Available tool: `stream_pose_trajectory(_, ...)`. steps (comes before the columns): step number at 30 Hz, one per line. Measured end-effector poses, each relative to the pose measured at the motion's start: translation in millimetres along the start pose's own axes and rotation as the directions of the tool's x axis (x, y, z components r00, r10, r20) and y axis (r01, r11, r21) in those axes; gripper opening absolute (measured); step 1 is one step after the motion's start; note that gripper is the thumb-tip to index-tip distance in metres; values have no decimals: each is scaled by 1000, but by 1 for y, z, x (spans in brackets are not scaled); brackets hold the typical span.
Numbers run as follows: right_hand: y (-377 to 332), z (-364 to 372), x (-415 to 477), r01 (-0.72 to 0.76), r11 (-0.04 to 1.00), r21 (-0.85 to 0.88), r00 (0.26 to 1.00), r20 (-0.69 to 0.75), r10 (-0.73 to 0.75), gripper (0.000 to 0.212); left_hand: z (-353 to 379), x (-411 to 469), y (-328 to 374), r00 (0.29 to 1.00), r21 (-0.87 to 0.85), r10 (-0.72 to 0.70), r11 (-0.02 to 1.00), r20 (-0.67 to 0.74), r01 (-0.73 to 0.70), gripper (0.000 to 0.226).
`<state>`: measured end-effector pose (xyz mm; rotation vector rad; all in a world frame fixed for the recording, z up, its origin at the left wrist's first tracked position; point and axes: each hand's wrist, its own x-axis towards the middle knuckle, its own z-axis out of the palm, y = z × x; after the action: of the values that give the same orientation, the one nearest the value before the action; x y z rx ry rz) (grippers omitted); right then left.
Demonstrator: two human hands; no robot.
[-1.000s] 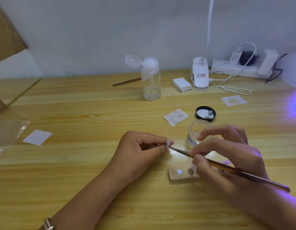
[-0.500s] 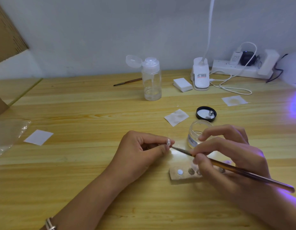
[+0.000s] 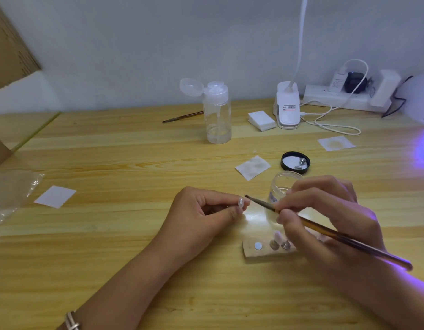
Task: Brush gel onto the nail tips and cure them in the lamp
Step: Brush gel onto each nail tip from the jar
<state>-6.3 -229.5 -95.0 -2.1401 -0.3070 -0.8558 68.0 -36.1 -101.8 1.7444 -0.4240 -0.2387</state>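
Note:
My left hand (image 3: 206,211) pinches a small pale nail tip (image 3: 241,202) between thumb and forefinger, just above the wooden table (image 3: 135,167). My right hand (image 3: 325,217) grips a thin brown gel brush (image 3: 330,232) like a pen, and its dark bristle end sits just right of the nail tip. Behind the right fingers stands an open clear gel jar (image 3: 283,186). Below the hands lies a small wooden holder block (image 3: 251,253) carrying more nail tips (image 3: 277,241). The white curing lamp (image 3: 420,96) sits at the far right edge, casting purple light.
A clear pump bottle (image 3: 217,115) with its cap flipped open stands mid-table, a second brush (image 3: 182,116) lying behind it. The black jar lid (image 3: 295,162), several white wipes (image 3: 252,167), a desk lamp base (image 3: 287,108), a power strip (image 3: 344,98) and cables fill the back right. A plastic bag (image 3: 8,194) lies left.
The brush tip has lifted slightly and shifted right, off the nail tip. Both hands otherwise stay in place.

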Motion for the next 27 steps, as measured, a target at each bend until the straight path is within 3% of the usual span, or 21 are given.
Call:
stream_pose_trajectory(5,-2,0,-2,6,999,36,998,58,-8,16,1,0,0,1000,4,-10,1000,1,10,13)
stream_pose_trajectory(10,-1,0,-1,23,1000,0,1000,10,-23,16,0,0,0,1000,13,-21,1000,1,21,12)
stream_pose_trajectory(17,-3,0,-1,34,999,15,997,64,-35,16,0,1,0,1000,16,-2,1000,17,1,15)
stream_pose_trajectory(21,-3,0,0,23,1000,15,1000,8,-24,16,1,1,-1,1000,9,8,1000,12,-8,12)
stream_pose_trajectory(27,-4,0,0,19,1000,7,998,58,-19,18,1,2,1,1000,3,28,1000,12,-28,13)
